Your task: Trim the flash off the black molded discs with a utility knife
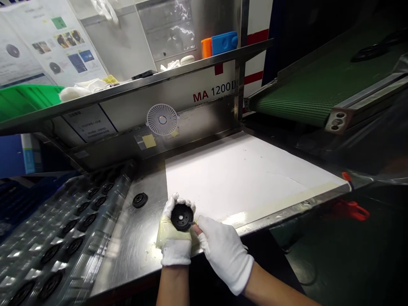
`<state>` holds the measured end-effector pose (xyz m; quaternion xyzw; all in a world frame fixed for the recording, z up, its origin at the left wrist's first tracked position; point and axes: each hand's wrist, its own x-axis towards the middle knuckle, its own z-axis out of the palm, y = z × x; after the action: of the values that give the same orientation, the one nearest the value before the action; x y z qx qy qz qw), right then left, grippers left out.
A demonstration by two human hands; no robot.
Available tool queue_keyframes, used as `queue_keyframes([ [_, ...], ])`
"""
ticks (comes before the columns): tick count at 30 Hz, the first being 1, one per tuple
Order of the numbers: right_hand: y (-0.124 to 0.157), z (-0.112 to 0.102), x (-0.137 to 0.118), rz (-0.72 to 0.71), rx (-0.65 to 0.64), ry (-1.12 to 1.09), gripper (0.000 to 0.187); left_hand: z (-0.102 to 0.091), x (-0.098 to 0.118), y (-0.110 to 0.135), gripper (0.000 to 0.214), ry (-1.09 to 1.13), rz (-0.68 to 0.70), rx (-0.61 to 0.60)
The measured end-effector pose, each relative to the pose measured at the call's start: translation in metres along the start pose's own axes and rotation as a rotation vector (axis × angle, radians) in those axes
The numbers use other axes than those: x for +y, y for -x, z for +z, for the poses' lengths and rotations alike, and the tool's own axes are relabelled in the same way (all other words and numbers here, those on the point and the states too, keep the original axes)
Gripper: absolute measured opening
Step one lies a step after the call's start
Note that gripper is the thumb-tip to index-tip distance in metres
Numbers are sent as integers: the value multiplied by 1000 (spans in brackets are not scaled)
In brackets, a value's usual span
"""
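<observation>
Running from the lower left of the frame, a clear tray [108, 216] carries rows of dark round parts, and just beside it on the metal bench [127, 244] lies a loose ribbed disc [140, 200]. Right of that, at lower centre, the gloved left hand [172, 231] cups a black disc [185, 217], fingers curled round its far and left sides. This disc looks moulded, so I would judge it light and fairly stiff, unlikely to shatter, though smooth enough to slide a little against glove fabric; the outer rim seems the best hold, leaving the face uncovered. Being round, it has no long axis; its flat face, with a pale centre hole, is turned up towards the camera, so the hole's axis points roughly at the viewer. At its lower right rim, the gloved right hand [223, 248] has its fingers closed, apparently pinching a slim dark piece [192, 223] too small to identify. Beyond, a white sheet [223, 174] fills the centre right.
</observation>
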<state>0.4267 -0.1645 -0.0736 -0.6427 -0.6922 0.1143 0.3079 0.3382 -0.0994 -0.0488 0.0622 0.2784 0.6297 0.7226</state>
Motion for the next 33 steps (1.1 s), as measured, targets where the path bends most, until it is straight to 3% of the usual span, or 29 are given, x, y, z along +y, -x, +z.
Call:
queue_keyframes([
  [4,1,0,-4,-19,-16,2,20,-5,0,1,16,-14,73,-39],
  [8,-2,-6,1,-47,-10,-30,18,-9,5,7,34,-143,-77,-160],
  [11,-4,-8,6,22,-1,-8,22,-6,5,7,21,-112,-47,-153],
  [14,-3,-4,6,47,10,15,20,-2,1,1,5,-46,-33,-53],
  [18,2,3,-1,16,17,-22,18,0,-4,-4,7,35,9,41],
  [22,4,3,-6,-10,-17,5,19,-6,-1,1,18,-42,118,-33],
  [27,2,-2,1,-6,2,-16,17,-13,8,5,33,-138,-66,-190],
  [33,2,2,5,37,32,-25,18,-2,0,-2,7,-64,8,-72],
])
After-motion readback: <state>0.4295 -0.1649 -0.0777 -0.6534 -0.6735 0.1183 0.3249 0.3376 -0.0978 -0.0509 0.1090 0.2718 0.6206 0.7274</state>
